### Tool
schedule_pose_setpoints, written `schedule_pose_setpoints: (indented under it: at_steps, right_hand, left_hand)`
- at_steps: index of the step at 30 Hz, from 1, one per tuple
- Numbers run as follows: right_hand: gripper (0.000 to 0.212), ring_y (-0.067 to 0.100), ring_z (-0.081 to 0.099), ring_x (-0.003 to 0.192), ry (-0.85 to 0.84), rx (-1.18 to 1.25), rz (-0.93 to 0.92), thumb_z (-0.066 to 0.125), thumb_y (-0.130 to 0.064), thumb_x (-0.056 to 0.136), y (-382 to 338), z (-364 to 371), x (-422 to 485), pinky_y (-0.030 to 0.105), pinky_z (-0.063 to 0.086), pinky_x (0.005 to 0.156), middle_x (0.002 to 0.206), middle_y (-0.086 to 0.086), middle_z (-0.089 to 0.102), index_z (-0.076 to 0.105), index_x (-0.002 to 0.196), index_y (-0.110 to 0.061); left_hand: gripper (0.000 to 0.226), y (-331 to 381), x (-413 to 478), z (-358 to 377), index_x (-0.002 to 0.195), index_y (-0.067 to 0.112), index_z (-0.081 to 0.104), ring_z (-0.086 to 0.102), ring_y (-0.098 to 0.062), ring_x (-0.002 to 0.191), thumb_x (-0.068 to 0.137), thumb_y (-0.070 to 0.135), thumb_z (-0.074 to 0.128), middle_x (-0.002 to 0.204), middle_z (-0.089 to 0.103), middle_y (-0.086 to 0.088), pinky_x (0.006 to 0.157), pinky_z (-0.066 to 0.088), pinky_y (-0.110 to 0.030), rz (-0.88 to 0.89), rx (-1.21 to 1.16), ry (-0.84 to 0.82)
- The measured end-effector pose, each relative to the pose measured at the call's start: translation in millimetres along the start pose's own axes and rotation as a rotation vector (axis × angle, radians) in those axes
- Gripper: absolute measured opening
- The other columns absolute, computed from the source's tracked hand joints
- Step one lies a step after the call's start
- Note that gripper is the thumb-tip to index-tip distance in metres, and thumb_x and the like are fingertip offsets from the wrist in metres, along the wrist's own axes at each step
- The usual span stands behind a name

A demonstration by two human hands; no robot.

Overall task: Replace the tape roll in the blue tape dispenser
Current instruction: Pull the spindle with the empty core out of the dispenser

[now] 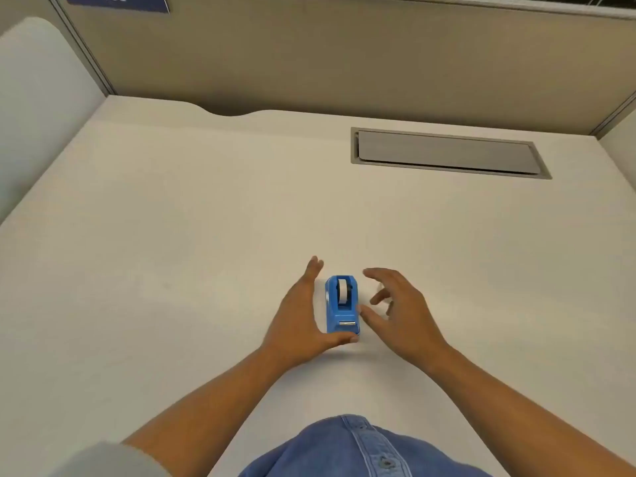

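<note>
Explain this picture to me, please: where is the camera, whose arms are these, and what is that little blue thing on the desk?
There is no machine here. A person wears a camera on the head, so the one picture looks forward and down along their own bare arms. The small blue plastic tape dispenser stands on the wide white desk, with a roll of white tape sitting in it. The left hand is open beside the dispenser, its thumb touching the near end. The right hand is open on the other side, fingers spread; whether it touches is unclear. Neither hand grips anything. Farther back, a grey rectangular hatch is set into the desk. The blue denim shirt at the bottom is the person's own.
</note>
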State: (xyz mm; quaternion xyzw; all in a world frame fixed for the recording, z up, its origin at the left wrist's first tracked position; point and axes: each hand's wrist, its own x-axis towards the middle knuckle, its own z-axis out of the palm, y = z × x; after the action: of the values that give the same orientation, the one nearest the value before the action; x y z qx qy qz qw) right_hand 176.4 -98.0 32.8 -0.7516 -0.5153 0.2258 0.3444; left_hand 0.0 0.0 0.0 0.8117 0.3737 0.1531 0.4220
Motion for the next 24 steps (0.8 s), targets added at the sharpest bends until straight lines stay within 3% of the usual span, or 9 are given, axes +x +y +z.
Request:
schedule_pose_setpoints:
  at_steps: [2, 4, 9, 14, 17, 21, 24]
  right_hand:
    - [0.058, 0.0, 0.061, 0.086, -0.094, -0.034, -0.002, 0.073, -0.034, 0.078, -9, 3, 11, 0.017, 0.046, 0.081, 0.127, -0.024, 0.049, 0.046, 0.129, -0.041]
    - [0.061, -0.002, 0.062, 0.083, -0.171, -0.054, 0.004, 0.075, -0.034, 0.075, -11, 7, 18, 0.011, 0.041, 0.081, 0.13, -0.025, 0.049, 0.047, 0.129, -0.042]
    - [0.063, -0.01, 0.057, 0.081, -0.226, -0.112, -0.015, 0.077, -0.034, 0.073, -6, 10, 24, 0.001, 0.034, 0.079, 0.122, -0.032, 0.05, 0.046, 0.126, -0.046]
    - [0.06, -0.021, 0.05, 0.082, -0.254, -0.095, -0.053, 0.078, -0.021, 0.075, -10, 9, 29, 0.007, 0.038, 0.083, 0.119, -0.023, 0.057, 0.053, 0.128, -0.038]
    - [0.05, -0.023, 0.048, 0.083, -0.276, -0.118, -0.103, 0.075, -0.015, 0.079, -12, 6, 32, 0.004, 0.036, 0.08, 0.117, -0.015, 0.061, 0.06, 0.124, -0.031]
    - [0.044, -0.005, 0.052, 0.08, -0.297, -0.192, -0.13, 0.073, -0.015, 0.08, -16, 4, 36, 0.006, 0.036, 0.076, 0.111, -0.011, 0.066, 0.064, 0.12, -0.03]
    - [0.042, 0.004, 0.053, 0.082, -0.313, -0.231, -0.15, 0.072, -0.016, 0.081, -20, 1, 38, 0.016, 0.041, 0.075, 0.105, -0.009, 0.066, 0.064, 0.118, -0.032]
  left_hand:
    - [0.132, 8, 6, 3, 0.147, 0.046, -0.005, 0.024, 0.017, 0.13, 0.052, 0.062, 0.085, 0.151, 0.019, 0.03, 0.099, 0.019, 0.002, 0.0, -0.18, -0.056]
    - [0.132, 8, 8, 8, 0.148, 0.043, -0.002, 0.031, 0.016, 0.127, 0.053, 0.053, 0.089, 0.146, 0.025, 0.031, 0.093, 0.024, 0.006, -0.032, -0.243, -0.095]
    - [0.119, 0, 0, 14, 0.149, 0.031, 0.018, 0.043, -0.001, 0.129, 0.056, 0.044, 0.091, 0.145, 0.045, 0.012, 0.1, 0.031, -0.003, -0.058, -0.276, -0.023]
    - [0.119, -1, 1, 15, 0.149, 0.03, 0.019, 0.044, 0.004, 0.127, 0.055, 0.043, 0.092, 0.142, 0.048, 0.013, 0.1, 0.032, -0.003, -0.057, -0.28, -0.002]
    - [0.119, -1, 2, 15, 0.149, 0.028, 0.02, 0.044, 0.004, 0.127, 0.056, 0.041, 0.092, 0.142, 0.048, 0.013, 0.1, 0.032, -0.003, -0.052, -0.269, -0.008]
    - [0.118, -1, 2, 15, 0.149, 0.03, 0.02, 0.043, 0.004, 0.127, 0.056, 0.041, 0.092, 0.143, 0.047, 0.014, 0.101, 0.031, -0.003, -0.06, -0.263, -0.011]
    - [0.117, -2, 1, 14, 0.148, 0.033, 0.021, 0.043, 0.004, 0.128, 0.056, 0.042, 0.092, 0.143, 0.047, 0.015, 0.104, 0.034, -0.01, -0.061, -0.264, -0.011]
